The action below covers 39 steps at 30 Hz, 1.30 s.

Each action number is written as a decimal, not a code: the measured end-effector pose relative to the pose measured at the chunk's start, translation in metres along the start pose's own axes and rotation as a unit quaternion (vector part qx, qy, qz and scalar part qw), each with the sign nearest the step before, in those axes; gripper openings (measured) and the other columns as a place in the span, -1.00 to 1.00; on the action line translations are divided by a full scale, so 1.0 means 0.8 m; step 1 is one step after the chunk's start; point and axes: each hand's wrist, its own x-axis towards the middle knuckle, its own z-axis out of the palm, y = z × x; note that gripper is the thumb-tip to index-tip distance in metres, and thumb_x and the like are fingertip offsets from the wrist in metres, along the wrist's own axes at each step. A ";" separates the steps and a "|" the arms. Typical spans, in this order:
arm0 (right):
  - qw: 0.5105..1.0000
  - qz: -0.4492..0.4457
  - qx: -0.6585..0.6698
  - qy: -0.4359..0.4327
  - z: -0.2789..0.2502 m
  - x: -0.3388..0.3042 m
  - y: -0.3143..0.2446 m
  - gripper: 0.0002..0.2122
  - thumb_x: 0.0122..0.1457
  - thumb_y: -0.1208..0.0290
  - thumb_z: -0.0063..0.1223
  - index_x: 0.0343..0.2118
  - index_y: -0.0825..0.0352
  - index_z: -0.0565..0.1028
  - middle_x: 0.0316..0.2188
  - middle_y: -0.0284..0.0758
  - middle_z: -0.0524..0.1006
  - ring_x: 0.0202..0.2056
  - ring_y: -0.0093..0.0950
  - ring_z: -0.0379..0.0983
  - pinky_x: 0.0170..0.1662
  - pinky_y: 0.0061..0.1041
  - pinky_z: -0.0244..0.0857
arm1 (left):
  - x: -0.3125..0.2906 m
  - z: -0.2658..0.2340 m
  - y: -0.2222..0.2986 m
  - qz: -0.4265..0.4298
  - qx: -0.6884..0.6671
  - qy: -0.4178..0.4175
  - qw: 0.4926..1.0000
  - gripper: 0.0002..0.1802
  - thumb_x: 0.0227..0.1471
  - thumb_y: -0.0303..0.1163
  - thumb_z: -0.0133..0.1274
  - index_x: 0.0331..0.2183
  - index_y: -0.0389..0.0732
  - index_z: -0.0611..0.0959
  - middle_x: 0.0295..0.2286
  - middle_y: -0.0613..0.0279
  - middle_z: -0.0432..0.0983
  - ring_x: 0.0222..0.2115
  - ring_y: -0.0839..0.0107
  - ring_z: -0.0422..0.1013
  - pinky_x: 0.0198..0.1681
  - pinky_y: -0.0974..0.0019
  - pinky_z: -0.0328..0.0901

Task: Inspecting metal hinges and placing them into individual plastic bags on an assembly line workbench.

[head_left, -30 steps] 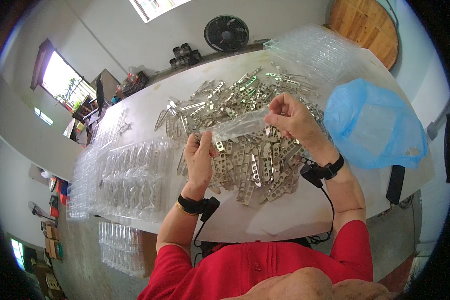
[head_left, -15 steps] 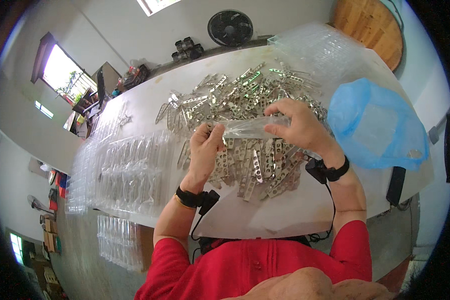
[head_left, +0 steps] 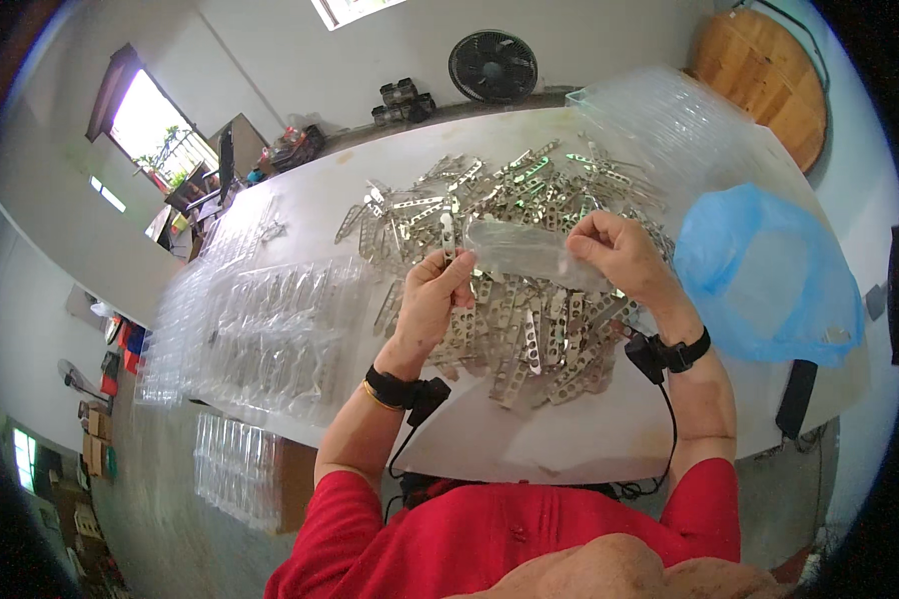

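My left hand (head_left: 432, 299) pinches a narrow, shiny metal strip with holes (head_left: 448, 235), held upright. In my right hand (head_left: 624, 258), closed fingers grip one end of a clear plastic bag (head_left: 519, 250). The bag stretches flat between the two hands, its left end just beside the strip. I cannot tell whether strip and bag touch. Beneath both hands lies a big loose pile of similar perforated metal strips (head_left: 532, 344), spread over the white table (head_left: 449, 429).
On the left are clear plastic trays (head_left: 280, 324), apparently filled with bagged pieces. A blue plastic bag (head_left: 769, 280) rests at the right, near a black oblong object (head_left: 795, 399). More clear trays (head_left: 669, 120) are stacked at the far right. A black fan (head_left: 492, 67) stands beyond the table.
The clear bag, earlier bunched between both hands, is now spread flatter. My left hand now shows a metal strip upright. My right fingers have closed on the bag's end. The view has shifted slightly.
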 end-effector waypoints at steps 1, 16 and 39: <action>1.000 -0.008 0.024 0.001 0.000 0.001 0.007 -0.87 0.25 0.42 0.13 -0.34 0.39 0.54 -0.49 -0.44 0.54 -0.40 -0.67 0.42 -0.31 -0.56 0.33 | 0.000 0.001 0.001 -0.002 -0.003 -0.003 1.000 -0.80 0.26 -0.30 0.09 -0.27 -0.26 0.60 -0.66 0.43 0.36 -0.65 0.63 0.26 -0.53 0.46 0.26; 0.980 0.033 0.105 -0.166 0.000 0.002 0.006 -0.71 0.23 0.21 0.24 -0.17 0.35 0.55 -0.35 -0.43 0.58 -0.30 -0.65 0.45 -0.20 -0.57 0.36 | -0.016 0.018 0.036 0.016 0.151 -0.110 0.982 -0.79 0.21 -0.27 0.17 -0.30 -0.22 0.58 -0.58 0.51 0.36 -0.57 0.73 0.23 -0.49 0.54 0.19; 0.901 -0.012 0.383 0.201 -0.016 0.018 0.033 -0.79 0.28 0.23 0.15 -0.35 0.27 0.52 -0.55 -0.50 0.46 -0.57 -0.70 0.32 -0.50 -0.69 0.21 | -0.065 0.058 0.010 -0.105 0.201 -0.176 0.958 -0.62 0.38 -0.13 -0.16 -0.14 -0.26 0.55 -0.59 0.45 0.30 -0.56 0.64 0.22 -0.48 0.47 0.14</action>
